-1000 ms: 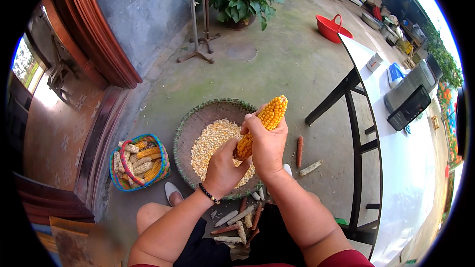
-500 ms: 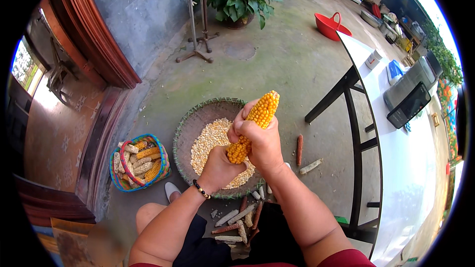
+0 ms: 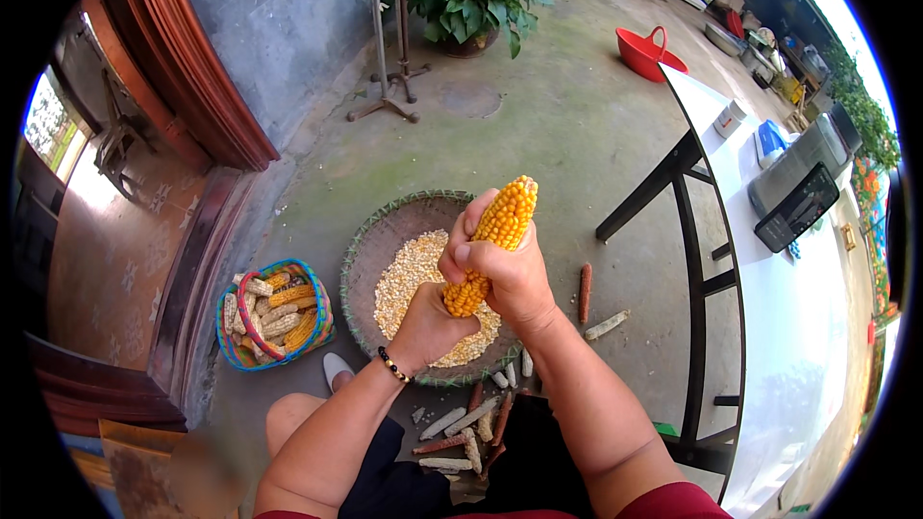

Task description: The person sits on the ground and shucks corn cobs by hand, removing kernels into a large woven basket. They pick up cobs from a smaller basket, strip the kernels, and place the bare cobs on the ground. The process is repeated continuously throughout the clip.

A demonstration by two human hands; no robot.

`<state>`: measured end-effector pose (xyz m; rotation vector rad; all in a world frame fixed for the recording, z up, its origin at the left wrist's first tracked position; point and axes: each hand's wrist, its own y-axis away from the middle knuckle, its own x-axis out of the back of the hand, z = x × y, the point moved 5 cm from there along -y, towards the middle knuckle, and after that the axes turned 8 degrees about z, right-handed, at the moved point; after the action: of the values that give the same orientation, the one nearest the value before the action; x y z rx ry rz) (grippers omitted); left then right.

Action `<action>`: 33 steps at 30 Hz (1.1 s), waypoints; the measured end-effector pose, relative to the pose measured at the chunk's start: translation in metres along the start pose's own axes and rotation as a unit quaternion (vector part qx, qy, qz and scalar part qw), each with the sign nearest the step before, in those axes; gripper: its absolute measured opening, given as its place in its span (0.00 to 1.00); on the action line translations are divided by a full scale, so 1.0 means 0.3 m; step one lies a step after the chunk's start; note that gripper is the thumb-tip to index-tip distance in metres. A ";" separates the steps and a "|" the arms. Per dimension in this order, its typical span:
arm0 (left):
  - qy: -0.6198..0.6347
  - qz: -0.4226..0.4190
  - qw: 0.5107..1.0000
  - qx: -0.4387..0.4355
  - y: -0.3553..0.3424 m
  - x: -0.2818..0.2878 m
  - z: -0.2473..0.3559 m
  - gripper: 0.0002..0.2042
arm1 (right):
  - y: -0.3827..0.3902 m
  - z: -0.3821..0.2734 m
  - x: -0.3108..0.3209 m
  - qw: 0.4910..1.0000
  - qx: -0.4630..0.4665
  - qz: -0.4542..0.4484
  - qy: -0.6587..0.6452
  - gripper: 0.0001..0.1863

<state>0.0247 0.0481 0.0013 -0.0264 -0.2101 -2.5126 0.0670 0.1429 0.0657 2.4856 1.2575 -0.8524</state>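
A yellow corn cob (image 3: 506, 215), still covered in kernels, is held tilted over a round woven basket (image 3: 358, 259). My right hand (image 3: 510, 274) wraps around its middle, the thumb lying across the kernels. Lower down, my left hand (image 3: 435, 325) grips the bottom end, with a beaded bracelet on that wrist. Some of the fingers are hidden behind the cob. Loose pale and yellow kernels (image 3: 402, 277) lie in the basket beneath both hands.
On the left stands a colourful handled basket (image 3: 322, 327) of corn cobs. Bare cobs (image 3: 468, 423) litter the ground by my legs; a reddish cob (image 3: 586, 293) lies to the right. A white table (image 3: 769, 327) holds a phone (image 3: 796, 207). Farther off is a red basket (image 3: 646, 53).
The whole view has shifted slightly. Both hands keep their hold on the corn cob, and my right hand's grip has turned only a little.
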 end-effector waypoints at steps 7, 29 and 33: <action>-0.002 -0.027 0.998 0.048 0.018 0.004 0.004 0.07 | 0.001 0.004 -0.010 0.999 -0.017 -0.031 0.006 0.15; 0.047 -0.049 0.995 0.071 0.027 -0.011 -0.019 0.09 | 0.002 0.023 -0.009 0.996 -0.052 -0.060 -0.050 0.12; -0.037 0.030 0.999 -0.013 0.017 0.003 -0.008 0.07 | -0.001 0.019 0.001 1.000 -0.022 -0.005 0.009 0.11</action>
<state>0.0269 0.0431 -0.0002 -0.1348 -0.2040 -2.4576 0.0646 0.1407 0.0608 2.4604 1.2810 -0.7983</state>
